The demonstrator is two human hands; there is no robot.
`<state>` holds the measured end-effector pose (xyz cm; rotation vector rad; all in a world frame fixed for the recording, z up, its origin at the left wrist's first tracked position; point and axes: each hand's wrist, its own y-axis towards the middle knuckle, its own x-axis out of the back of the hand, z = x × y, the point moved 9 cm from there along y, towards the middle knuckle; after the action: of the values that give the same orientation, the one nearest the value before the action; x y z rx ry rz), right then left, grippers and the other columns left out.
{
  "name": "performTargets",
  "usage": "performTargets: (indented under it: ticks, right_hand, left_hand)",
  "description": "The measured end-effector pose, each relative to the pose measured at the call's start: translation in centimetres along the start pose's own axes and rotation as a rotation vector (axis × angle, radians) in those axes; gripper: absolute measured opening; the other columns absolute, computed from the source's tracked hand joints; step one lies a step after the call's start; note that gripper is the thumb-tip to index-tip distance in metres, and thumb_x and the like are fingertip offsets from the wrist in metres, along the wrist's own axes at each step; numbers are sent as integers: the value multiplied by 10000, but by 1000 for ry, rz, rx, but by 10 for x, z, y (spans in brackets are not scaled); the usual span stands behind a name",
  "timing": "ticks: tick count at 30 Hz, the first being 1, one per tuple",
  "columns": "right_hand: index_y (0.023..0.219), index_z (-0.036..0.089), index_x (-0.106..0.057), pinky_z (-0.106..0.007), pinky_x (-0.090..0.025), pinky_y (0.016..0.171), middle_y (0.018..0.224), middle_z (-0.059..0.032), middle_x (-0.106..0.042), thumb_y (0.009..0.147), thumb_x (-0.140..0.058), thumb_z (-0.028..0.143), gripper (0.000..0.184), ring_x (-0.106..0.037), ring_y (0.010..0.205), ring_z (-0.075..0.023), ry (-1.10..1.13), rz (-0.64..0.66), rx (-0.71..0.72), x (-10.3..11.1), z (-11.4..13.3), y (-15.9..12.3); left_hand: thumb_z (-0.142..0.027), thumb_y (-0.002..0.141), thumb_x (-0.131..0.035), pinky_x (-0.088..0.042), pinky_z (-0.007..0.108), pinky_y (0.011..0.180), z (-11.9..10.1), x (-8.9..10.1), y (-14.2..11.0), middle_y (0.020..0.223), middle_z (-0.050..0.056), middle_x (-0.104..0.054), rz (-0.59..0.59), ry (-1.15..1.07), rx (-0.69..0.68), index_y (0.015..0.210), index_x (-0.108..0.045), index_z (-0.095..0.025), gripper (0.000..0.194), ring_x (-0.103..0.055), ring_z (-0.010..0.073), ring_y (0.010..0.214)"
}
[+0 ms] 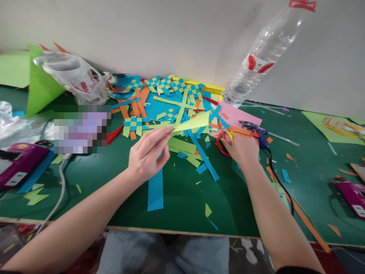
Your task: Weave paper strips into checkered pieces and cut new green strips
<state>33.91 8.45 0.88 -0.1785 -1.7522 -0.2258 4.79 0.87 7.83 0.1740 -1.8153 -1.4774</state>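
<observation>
My left hand (148, 154) pinches a folded light-green paper piece (194, 122), holding it up over the green table (182, 205). My right hand (242, 149) is closed around the red and yellow handles of scissors (224, 141), which lie low beside a pink paper sheet (238, 116). Between and behind my hands lie loose blue, green and orange paper strips (203, 154). Woven blue-and-green paper squares (133, 125) lie further back.
A clear plastic bottle (264, 53) leans against the wall at the back right. A glue gun (256, 131) with a black cord lies right of my right hand. A crumpled plastic bag (72, 76) and green paper sit at back left. Purple devices (18, 163) (353, 196) lie at both table ends.
</observation>
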Motion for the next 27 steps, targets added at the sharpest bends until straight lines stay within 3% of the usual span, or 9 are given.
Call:
performTargets:
  ticks: [5, 10, 13, 15, 18, 21, 27]
  right_hand:
    - [978, 108, -653, -327, -403, 595, 848, -174, -720, 933, -388, 557, 524, -693, 828, -310, -17, -29, 12, 2, 0, 1]
    - [997, 91, -645, -328, -409, 603, 851, -183, -720, 935, -376, 564, 547, -698, 846, -323, 1, 7, -7, -3, -1, 1]
    - [1007, 82, -641, -327, -413, 607, 859, -187, -724, 934, -387, 560, 546, -701, 844, -320, 11, -2, -1, -5, -2, 2]
    - [1014, 73, -639, -328, -416, 615, 870, -193, -727, 934, -395, 551, 543, -703, 848, -316, 8, -22, 21, -4, -1, 2]
    - [1009, 67, -644, -328, -421, 624, 878, -198, -731, 937, -397, 539, 538, -706, 855, -314, -4, -37, 40, -2, 0, 2]
    - [1008, 74, -646, -327, -427, 628, 883, -195, -734, 938, -392, 546, 541, -708, 862, -310, -3, -29, 37, -2, 0, 3]
    - [1005, 65, -640, -328, -430, 639, 895, -196, -736, 943, -399, 530, 527, -705, 845, -295, -34, -38, 59, -3, 1, 3]
  left_hand:
    - [-146, 852, -594, -432, 482, 1085, 4, 9, -2, 1308, 112, -605, -61, 121, 18, 1475, -393, -220, 659, -568, 306, 1235]
    - [-83, 822, -607, -241, 486, 1188, -13, 12, 1, 1192, 9, -689, -81, 165, -177, 1194, -618, -259, 412, -612, 246, 1176]
    - [-97, 823, -613, -407, 430, 1067, -22, -6, 4, 1116, -3, -731, 105, 192, -267, 1025, -659, -224, 243, -668, 210, 1064]
    - [-143, 848, -591, -535, 338, 818, -22, -21, 2, 992, 11, -757, 257, 126, -264, 927, -668, -194, 122, -707, 181, 891]
    - [-124, 848, -548, -451, 245, 470, -20, -31, -2, 746, -24, -733, 332, 80, -218, 750, -644, -181, 149, -624, 103, 537]
    - [-119, 850, -535, -426, 238, 445, -16, -38, -6, 673, -21, -705, 376, 54, -178, 695, -625, -173, 187, -579, 97, 482]
    - [-121, 848, -529, -495, 263, 551, 3, -44, -9, 771, 26, -737, 406, 30, -66, 752, -661, -167, 169, -670, 149, 641]
